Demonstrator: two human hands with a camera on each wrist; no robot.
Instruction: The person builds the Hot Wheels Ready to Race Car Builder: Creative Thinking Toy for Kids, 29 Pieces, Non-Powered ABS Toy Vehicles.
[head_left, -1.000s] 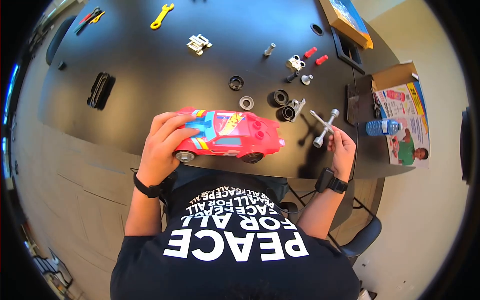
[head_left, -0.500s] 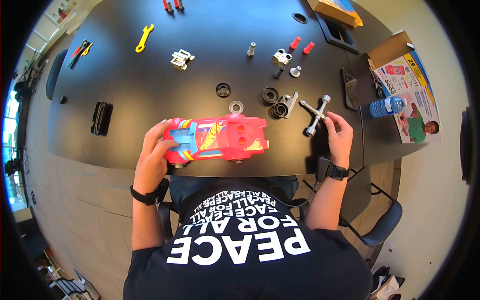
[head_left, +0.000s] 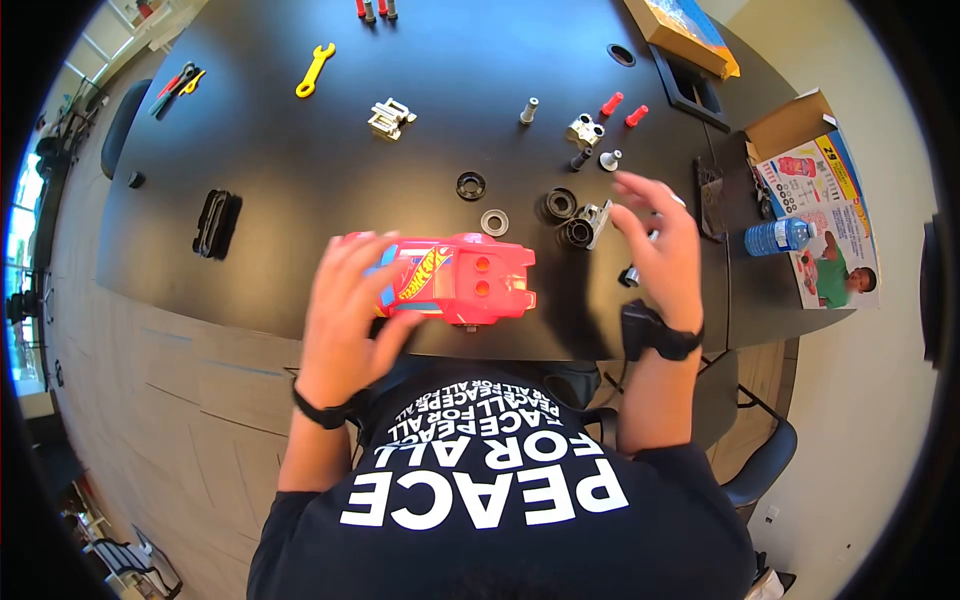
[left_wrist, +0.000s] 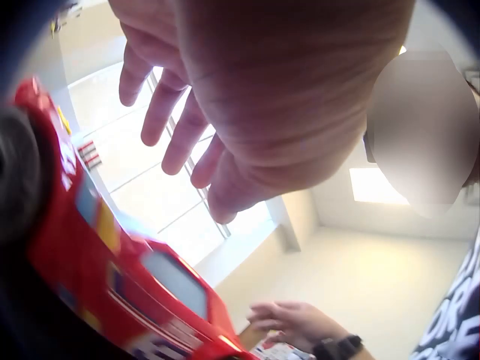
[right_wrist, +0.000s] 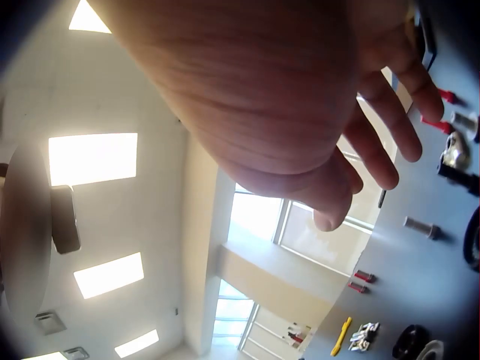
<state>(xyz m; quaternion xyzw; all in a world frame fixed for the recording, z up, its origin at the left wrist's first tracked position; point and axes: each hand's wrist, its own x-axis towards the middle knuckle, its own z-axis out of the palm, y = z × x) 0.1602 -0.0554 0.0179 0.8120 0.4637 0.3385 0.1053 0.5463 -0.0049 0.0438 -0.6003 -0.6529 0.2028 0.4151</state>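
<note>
A red toy car with a Hot Wheels decal lies near the table's front edge. My left hand is over its left end, fingers spread and holding nothing; the left wrist view shows the palm apart from the car body. On the right, my right hand is raised with loose, slightly bent fingers and nothing in its grasp. Beneath it lies a silver four-way lug wrench, mostly hidden by the hand. Just beyond the car are a black ring, a grey ring and black tires.
Toy bolts, some red, stand farther back near a silver engine piece. A yellow wrench and a black case lie to the left. At right are a water bottle and an open toy box.
My left hand has let go of the car and lifted off it. The right hand has released the lug wrench onto the table and moved up and left over it.
</note>
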